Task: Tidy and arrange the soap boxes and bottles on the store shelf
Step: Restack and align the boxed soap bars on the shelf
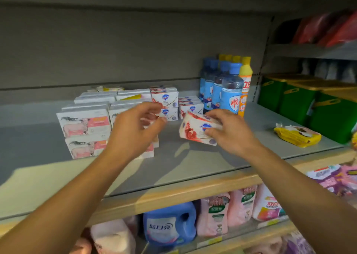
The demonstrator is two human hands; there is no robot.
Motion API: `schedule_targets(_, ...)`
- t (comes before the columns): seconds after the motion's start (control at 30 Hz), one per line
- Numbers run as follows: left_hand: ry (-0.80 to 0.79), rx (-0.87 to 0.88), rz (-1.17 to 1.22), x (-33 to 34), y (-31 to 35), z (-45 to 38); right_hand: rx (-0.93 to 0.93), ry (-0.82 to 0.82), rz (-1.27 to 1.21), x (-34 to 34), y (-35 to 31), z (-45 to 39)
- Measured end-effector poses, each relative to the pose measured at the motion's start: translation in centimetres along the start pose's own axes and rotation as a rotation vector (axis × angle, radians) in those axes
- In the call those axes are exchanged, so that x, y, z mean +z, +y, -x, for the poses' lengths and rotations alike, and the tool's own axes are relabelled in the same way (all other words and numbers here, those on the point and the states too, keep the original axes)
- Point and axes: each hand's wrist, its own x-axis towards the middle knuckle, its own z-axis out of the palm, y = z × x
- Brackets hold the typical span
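Note:
My right hand (229,132) grips a white soap box with red pomegranate print (195,131), tilted, just above the grey shelf (193,163). My left hand (135,126) hovers in front of the stacked soap boxes, fingers curled, thumb and fingertips close together; whether it touches a box behind it is hidden. White boxes with a sheep picture (85,126) stand stacked at the left. Matching white-and-red soap boxes (166,99) are stacked behind. Blue-capped bottles (229,91) and a yellow-capped orange bottle (245,87) stand at the back right.
A yellow wrapped pack (297,135) lies on the shelf's right side. Green bins with yellow lids (301,101) fill the neighbouring bay. Below the wooden shelf edge (173,194) stand a blue detergent jug (170,224) and pink refill pouches (226,213).

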Motion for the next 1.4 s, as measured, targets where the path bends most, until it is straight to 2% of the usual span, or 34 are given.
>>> schedule_targets(0.13,0.131,0.108,-0.412,-0.8,-1.9,-2.5,0.018,-0.046,0.293,1.6,1.6,-2.9)
schedule_targets(0.27,0.054,0.102,-0.603,-0.5,-4.2,-3.8,0.006,-0.133,0.41,4.6,2.5,-4.3)
schedule_targets(0.4,-0.008,0.066,-0.751,0.2,-6.1,-3.6,-0.112,0.033,0.485,5.4,2.8,-3.8)
schedule_targets(0.47,0.022,0.095,-0.754,0.5,-6.7,-3.4,-0.15,0.133,0.492,5.5,2.5,-2.9)
schedule_targets(0.6,0.045,0.097,-0.727,0.6,-6.8,-3.4,-0.087,-0.016,0.337,6.4,2.2,-2.3)
schedule_targets(0.73,0.052,0.105,-0.686,0.5,-6.7,-3.2,-0.022,-0.002,0.2,7.3,2.3,-4.7)
schedule_targets(1.1,0.105,0.115,-0.62,0.6,-7.1,-3.4,0.123,-0.067,0.127,10.3,3.7,-9.4)
schedule_targets(1.4,0.129,0.133,-0.608,0.7,-7.4,-3.5,0.118,-0.081,0.068,11.4,4.5,-11.0)
